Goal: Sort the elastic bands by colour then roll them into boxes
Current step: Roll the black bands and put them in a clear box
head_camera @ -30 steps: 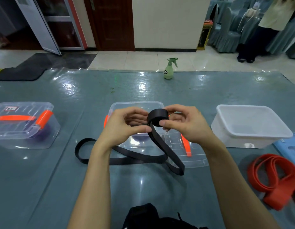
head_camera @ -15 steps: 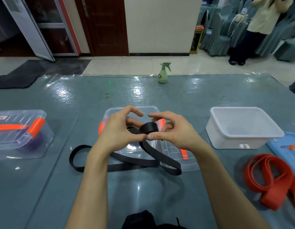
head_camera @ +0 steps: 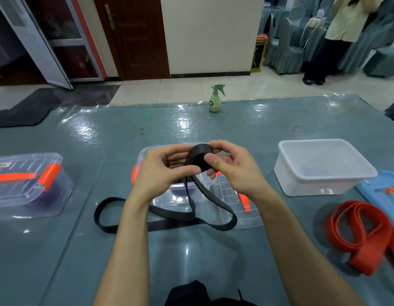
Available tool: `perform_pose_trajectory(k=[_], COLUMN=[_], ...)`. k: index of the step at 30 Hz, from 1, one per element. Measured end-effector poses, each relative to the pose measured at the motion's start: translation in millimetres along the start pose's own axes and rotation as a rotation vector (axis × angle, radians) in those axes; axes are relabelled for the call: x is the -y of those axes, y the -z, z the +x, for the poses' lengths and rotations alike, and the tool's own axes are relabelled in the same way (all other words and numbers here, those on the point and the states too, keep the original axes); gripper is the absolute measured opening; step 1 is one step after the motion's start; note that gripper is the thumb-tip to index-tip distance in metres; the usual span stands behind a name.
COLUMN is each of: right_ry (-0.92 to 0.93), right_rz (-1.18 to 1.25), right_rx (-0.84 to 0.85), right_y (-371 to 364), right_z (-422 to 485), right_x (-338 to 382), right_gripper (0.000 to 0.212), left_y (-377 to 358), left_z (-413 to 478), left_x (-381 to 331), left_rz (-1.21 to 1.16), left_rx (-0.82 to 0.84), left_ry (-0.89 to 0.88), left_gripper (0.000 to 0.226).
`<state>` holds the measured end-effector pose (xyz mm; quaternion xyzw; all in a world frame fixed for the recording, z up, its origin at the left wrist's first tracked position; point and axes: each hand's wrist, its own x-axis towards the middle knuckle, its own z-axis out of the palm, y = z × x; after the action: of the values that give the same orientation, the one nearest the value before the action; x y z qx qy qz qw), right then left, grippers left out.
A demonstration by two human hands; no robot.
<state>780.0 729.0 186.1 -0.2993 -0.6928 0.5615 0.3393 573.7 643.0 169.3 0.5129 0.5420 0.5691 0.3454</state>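
Two hands are held together above the open clear box point(head_camera: 145, 153), and the coil point(head_camera: 197, 159) of the black band point(head_camera: 107, 226) is pinched between them. The left hand point(head_camera: 156, 173) is curled, its thumb pressed under the coil's lower edge. The right hand point(head_camera: 233, 171) is curled round the far side, with its thumb laid on the coil's face.

Compared with a second ago, the coil is seen to be thicker and tighter: a solid puck where an open ring was. The trailing loop is shortened accordingly. A long tail is still left lying across the table point(head_camera: 59, 250) and the box's lid point(head_camera: 233, 208), so the rolling is judged well begun but far from finished. The red band point(head_camera: 357, 230) is left unrolled near the white box point(head_camera: 324, 171).
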Motion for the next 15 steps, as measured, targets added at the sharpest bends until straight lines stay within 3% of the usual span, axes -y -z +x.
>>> perform_pose_trajectory(k=[5, 9, 11, 15], right_ry=[-0.035, -0.004, 0.068, 0.141], right_rz=[0.069, -0.344, -0.408, -0.036], right_rx=[0.107, 0.148, 0.102, 0.028], right_y=[3.6, 4.5, 0.7, 3.8], right_z=[-6.4, -4.2, -0.1, 9.7], right_x=[-1.5, 5.7, 9.4, 22.9], right_gripper=[0.026, 0.033, 0.026, 0.027], left_y=[13.1, 22.0, 19.8, 31.9], left_z=[10.5, 24.1, 31.8, 38.7], left_x=[-23.4, -58.3, -73.7, -87.2], left_rz=[0.257, 0.645, 0.762, 0.483], left_rx=[0.054, 0.243, 0.301, 0.218], left_ry=[-0.005, -0.084, -0.124, -0.154], left_gripper=[0.063, 0.068, 0.063, 0.058])
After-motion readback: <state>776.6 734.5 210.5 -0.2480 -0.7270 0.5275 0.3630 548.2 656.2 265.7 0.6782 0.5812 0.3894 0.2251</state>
